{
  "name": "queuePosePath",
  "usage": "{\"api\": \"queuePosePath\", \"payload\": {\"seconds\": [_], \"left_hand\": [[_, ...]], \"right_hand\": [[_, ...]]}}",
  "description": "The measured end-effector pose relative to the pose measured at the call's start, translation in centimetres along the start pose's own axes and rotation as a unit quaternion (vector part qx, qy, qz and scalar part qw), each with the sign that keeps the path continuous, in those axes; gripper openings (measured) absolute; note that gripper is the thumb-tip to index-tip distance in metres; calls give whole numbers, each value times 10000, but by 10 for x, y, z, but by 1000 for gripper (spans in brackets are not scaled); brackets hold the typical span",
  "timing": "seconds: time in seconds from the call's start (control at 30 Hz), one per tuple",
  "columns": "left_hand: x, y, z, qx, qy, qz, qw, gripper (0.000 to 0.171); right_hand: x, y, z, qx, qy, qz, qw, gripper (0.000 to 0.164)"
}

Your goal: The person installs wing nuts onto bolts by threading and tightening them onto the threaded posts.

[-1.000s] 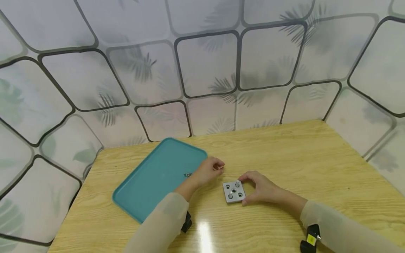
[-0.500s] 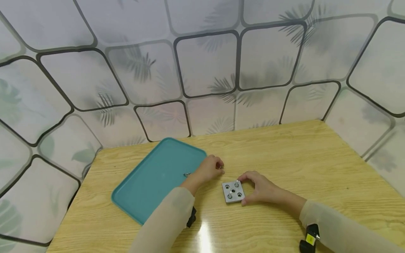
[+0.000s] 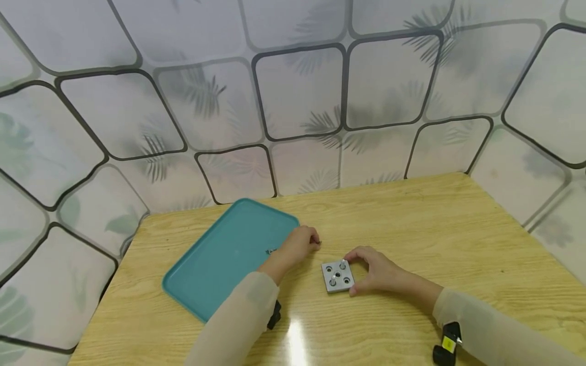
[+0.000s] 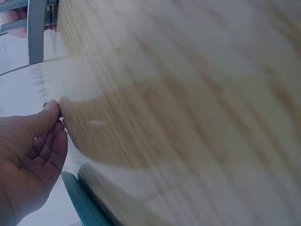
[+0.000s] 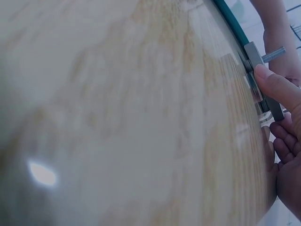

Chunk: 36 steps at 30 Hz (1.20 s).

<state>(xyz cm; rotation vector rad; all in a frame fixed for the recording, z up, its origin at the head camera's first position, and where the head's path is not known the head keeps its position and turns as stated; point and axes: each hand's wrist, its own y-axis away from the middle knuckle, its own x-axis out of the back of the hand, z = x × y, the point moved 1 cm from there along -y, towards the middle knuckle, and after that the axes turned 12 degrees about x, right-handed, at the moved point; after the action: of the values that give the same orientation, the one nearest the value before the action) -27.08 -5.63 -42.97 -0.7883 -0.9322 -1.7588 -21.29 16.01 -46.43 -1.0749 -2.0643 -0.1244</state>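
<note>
A square grey metal plate [image 3: 340,285] with several holes lies on the table. Two threaded bolts stand up from it, a far one [image 3: 342,265] and a near one [image 3: 333,280]. My right hand [image 3: 377,272] grips the plate's right side, thumb at the near corner and finger at the far one. In the right wrist view the thumb [image 5: 275,87] presses on the plate's edge. My left hand [image 3: 296,246], by the tray's right edge, pinches a small metal piece [image 3: 320,243] between thumb and fingertip. Its kind is mostly hidden by the fingers.
A teal tray [image 3: 220,274] lies at the left of the wooden table [image 3: 426,234]. Small metal pieces [image 3: 269,251], looking like wing nuts, lie in it, partly behind the left wrist. A patterned curtain [image 3: 302,96] closes off the back and sides.
My left hand has shifted slightly left, and its fingers have closed further over the small metal piece. The right hand and the plate stay in place.
</note>
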Motion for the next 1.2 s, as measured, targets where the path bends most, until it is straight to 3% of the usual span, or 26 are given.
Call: {"api": "queuePosePath", "payload": {"seconds": [0.17,0.4,0.53,0.73,1.2], "left_hand": [[2,4,-4,-248,-245,10,9994,4],[6,13,-8,-686,-64,131,9975,6],[10,24,-6,-1089,-53,178,9939,8],[14,43,2,-1422,-30,156,9897,10],[14,66,16,-1803,81,-80,9836,12]], "right_hand": [[0,1,-1,-53,-78,-72,9999,67],[0,1,-1,-64,-97,-121,9999,68],[-1,1,-1,-30,-79,-104,9999,68],[-1,1,0,17,-6,-54,10000,68],[1,0,-2,33,0,-3,10000,67]]}}
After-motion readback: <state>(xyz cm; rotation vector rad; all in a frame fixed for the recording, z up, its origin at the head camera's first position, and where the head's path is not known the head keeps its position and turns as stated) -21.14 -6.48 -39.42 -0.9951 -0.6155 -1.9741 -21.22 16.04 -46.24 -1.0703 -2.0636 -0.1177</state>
